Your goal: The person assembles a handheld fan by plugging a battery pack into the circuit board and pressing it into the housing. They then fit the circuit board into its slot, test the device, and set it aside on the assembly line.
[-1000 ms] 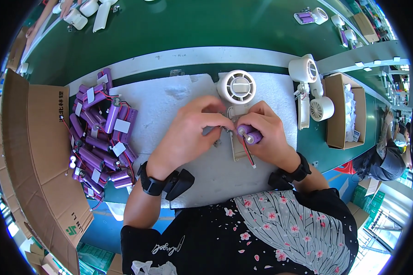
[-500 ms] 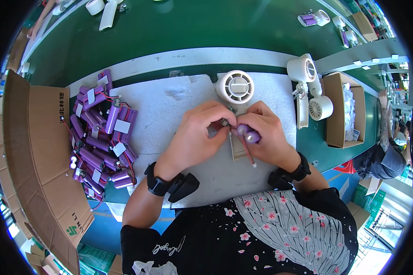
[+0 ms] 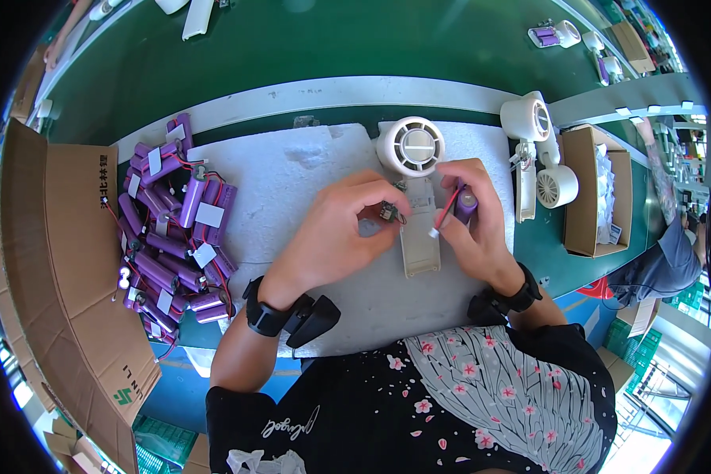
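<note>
A white handheld fan lies on the foam pad with its round head away from me and its handle shell open toward me. My left hand pinches a small circuit board just left of the handle. To the right of the handle, my right hand holds a purple battery pack. Its red and dark wires end in a white plug near my thumb. The fingers partly cover the pack. Board and pack are apart from each other.
White foam sheets cover the bench before me. Many purple battery packs are heaped at left beside a large cardboard box. More white fans and a small carton stand at right. Behind a pale rail runs a green belt.
My right hand has moved right with the battery pack, away from the left hand, uncovering the handle shell. The left hand stays nearly in place. Items on the green belt have shifted right.
</note>
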### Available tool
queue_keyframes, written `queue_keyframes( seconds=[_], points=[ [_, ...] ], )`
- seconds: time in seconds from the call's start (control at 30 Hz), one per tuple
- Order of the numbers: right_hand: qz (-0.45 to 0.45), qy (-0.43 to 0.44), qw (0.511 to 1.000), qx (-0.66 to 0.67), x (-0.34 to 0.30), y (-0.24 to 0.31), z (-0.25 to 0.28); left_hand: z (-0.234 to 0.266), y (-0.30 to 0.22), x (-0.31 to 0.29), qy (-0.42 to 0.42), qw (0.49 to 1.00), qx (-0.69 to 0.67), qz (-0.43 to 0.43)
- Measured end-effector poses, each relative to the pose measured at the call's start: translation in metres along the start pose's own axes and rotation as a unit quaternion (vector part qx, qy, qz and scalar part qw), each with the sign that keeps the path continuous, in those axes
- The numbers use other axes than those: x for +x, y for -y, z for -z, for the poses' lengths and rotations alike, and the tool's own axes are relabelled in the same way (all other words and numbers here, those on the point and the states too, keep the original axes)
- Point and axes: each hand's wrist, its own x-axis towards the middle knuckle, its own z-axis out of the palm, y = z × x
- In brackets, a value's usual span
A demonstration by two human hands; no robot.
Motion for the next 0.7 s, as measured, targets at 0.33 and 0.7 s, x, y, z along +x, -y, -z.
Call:
queue_keyframes(
  seconds=[0.33,0.7],
  points=[
    [-0.004,-0.004,0.998,-0.059,-0.004,0.004,-0.003,0.002,-0.002,0.0,0.003,1.0,-0.002,0.03],
    [0.013,0.051,0.991,-0.122,-0.002,0.006,-0.002,0.008,-0.002,0.001,0.04,0.998,0.056,0.014]
  ],
)
